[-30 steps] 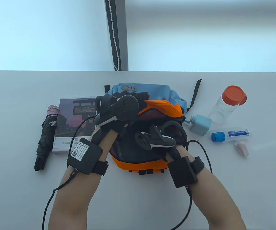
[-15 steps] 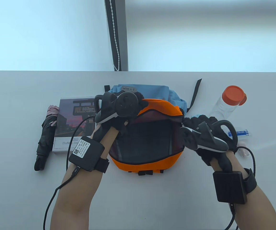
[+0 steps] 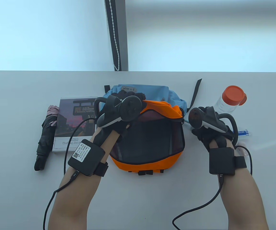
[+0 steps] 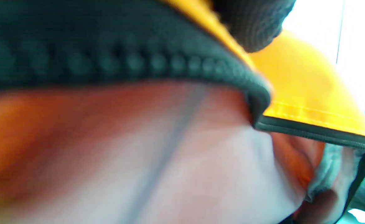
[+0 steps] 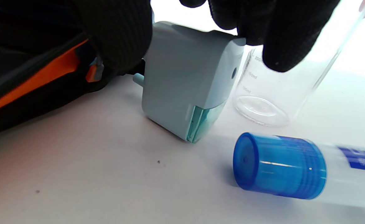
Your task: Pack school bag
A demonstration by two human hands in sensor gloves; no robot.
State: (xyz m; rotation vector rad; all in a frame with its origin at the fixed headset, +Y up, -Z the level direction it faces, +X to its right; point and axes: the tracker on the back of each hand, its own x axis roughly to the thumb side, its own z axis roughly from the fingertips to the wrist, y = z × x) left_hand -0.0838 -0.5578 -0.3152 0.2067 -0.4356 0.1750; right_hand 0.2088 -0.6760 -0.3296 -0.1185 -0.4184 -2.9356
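A blue and orange school bag point(image 3: 149, 158) lies open in the middle of the table, its dark mesh inside showing. My left hand point(image 3: 140, 97) grips the orange flap point(image 3: 160, 107) at the bag's far edge and holds it up. In the left wrist view the flap point(image 4: 310, 87) and its dark zip edge point(image 4: 170, 62) fill the frame, blurred. My right hand point(image 3: 201, 133) is just right of the bag and hides the light blue pencil sharpener there. In the right wrist view its thumb and fingers pinch the sharpener point(image 5: 185, 84), which stands on the table.
A book point(image 3: 75, 124) and a folded dark umbrella point(image 3: 45, 136) lie left of the bag. A clear bottle point(image 3: 226, 105) with an orange lid and a blue-capped glue tube point(image 5: 282, 168) lie just beyond the sharpener. A small white item point(image 3: 242, 149) peeks out by my right wrist.
My right hand came out of the bag, swung right and closed on the pencil sharpener. My left hand stayed on the orange flap.
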